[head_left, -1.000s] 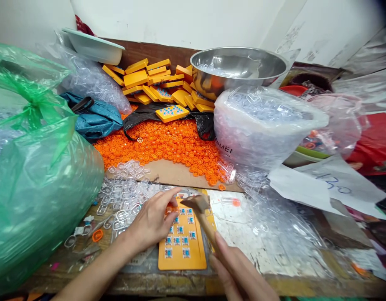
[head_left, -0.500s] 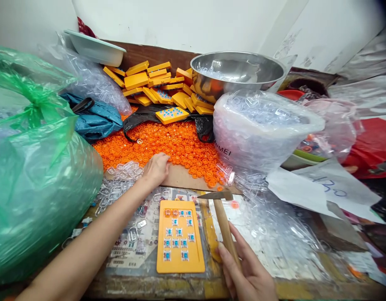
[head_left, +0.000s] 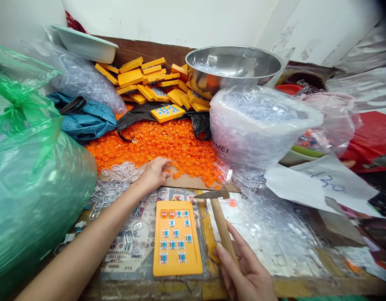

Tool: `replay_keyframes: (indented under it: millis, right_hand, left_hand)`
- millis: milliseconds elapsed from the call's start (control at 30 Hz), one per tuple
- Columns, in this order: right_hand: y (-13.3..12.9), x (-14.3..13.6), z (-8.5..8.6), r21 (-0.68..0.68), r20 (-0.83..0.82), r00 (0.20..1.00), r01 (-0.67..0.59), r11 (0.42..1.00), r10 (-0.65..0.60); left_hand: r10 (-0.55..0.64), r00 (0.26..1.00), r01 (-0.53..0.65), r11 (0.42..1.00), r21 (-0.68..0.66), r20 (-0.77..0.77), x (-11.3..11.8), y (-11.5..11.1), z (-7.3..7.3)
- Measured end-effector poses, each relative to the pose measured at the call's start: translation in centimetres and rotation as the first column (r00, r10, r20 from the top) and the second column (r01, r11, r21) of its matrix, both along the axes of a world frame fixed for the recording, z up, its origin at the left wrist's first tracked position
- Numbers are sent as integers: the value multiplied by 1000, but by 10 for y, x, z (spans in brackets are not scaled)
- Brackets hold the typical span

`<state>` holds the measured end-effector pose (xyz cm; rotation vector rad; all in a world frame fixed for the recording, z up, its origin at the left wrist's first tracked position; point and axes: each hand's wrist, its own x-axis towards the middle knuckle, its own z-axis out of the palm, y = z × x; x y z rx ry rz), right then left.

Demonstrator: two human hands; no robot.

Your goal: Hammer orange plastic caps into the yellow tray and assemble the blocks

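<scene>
At the near edge of the orange plastic cap pile (head_left: pixel 155 140), my left hand (head_left: pixel 153 176) has its fingers curled, with a bit of orange at the fingertips. A few loose caps (head_left: pixel 176 175) lie beside it on brown cardboard. My right hand (head_left: pixel 246 267) is wrapped round the wooden handle of a small hammer (head_left: pixel 222 221), its metal head pointing left. Between the hands a yellow plate (head_left: pixel 177 265) lies flat on the bench. Small clear pieces with blue centres sit on it in rows; two at the top left carry orange caps (head_left: pixel 168 213).
Clear plastic frames (head_left: pixel 107 196) lie left of the plate. A green bag (head_left: pixel 45 179) bulges at the left. Stacked yellow plates (head_left: pixel 130 78), a steel bowl (head_left: pixel 233 79) and a filled white bag (head_left: pixel 252 133) stand behind. Paper marked 130 (head_left: pixel 306 184) lies right.
My left hand has drawn slightly left and its fingertips have moved lower, with a few orange caps now loose on the cardboard by it. My right hand keeps the hammer beside the plate.
</scene>
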<state>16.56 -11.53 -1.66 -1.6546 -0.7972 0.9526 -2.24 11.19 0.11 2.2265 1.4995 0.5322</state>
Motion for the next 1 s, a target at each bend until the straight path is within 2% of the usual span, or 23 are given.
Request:
replay_keyframes:
  millis: [133, 400, 600, 700, 767, 867, 933, 1000]
  right_hand:
    - [2, -3, 9, -86, -128, 991, 31, 996, -42]
    - [4, -7, 14, -66, -171, 982, 65, 996, -75]
    - [5, -9, 16, -61, -186, 980, 58, 996, -69]
    - [4, -9, 18, -52, -186, 980, 62, 997, -70]
    - [3, -8, 15, -49, -171, 983, 52, 997, -59]
    - [1, -1, 7, -45, -74, 997, 8, 999, -12]
    - [-1, 6, 2, 0, 91, 994, -57, 998, 57]
    - [-3, 12, 1, 82, 304, 940, -185, 979, 152]
  left_hand:
    - [-19, 1000, 17, 998, 56, 25, -7, -2, -5]
    - [-133, 989, 138, 987, 79, -67, 0, -11, 8]
    - [-175, 979, 183, 981, 66, -105, 4, -7, 1]
    - [-192, 976, 199, 977, 70, -100, 3, -11, 3]
    - [-203, 976, 209, 975, 80, -72, 2, -24, 9]
    - [-237, 971, 237, 968, 82, -4, 0, -58, 18]
    - [-271, 961, 266, 961, 74, 62, -1, -83, 19]
    - [-280, 952, 274, 960, 64, 124, 0, -101, 16]
